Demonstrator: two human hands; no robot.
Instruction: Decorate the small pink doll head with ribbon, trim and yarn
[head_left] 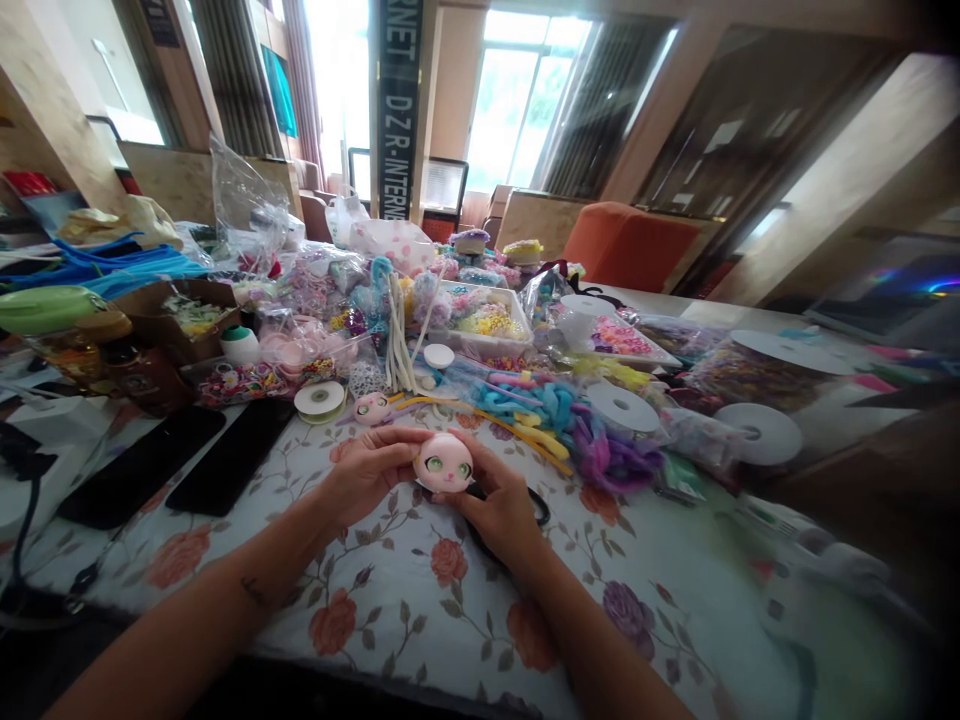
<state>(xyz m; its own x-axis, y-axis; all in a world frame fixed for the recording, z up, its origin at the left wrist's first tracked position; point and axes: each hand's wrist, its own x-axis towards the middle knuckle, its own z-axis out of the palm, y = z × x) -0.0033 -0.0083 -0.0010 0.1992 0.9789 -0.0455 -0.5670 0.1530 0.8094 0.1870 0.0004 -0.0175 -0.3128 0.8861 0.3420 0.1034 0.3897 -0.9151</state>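
Observation:
Between both hands, a pale pink doll head (pixel 447 464) with painted green eyes is held just above the floral tablecloth (pixel 420 600), its face turned toward me. My left hand (pixel 375 468) grips it from the left with fingers along its upper edge. From the right, my right hand (pixel 499 500) closes around its side and lower edge. A black band (pixel 541 506) lies partly hidden behind the right hand. Just beyond the left hand rests a second pink doll head (pixel 371 407), also with painted eyes.
Two black phones (pixel 229 460) lie at left, near a ribbon spool (pixel 320 400). Yarn bundles (pixel 600 425), white spools (pixel 622 405) and a box of beads (pixel 487 320) crowd the far side. White cords (pixel 400 340) stand upright mid-table. An orange chair (pixel 626 245) is behind.

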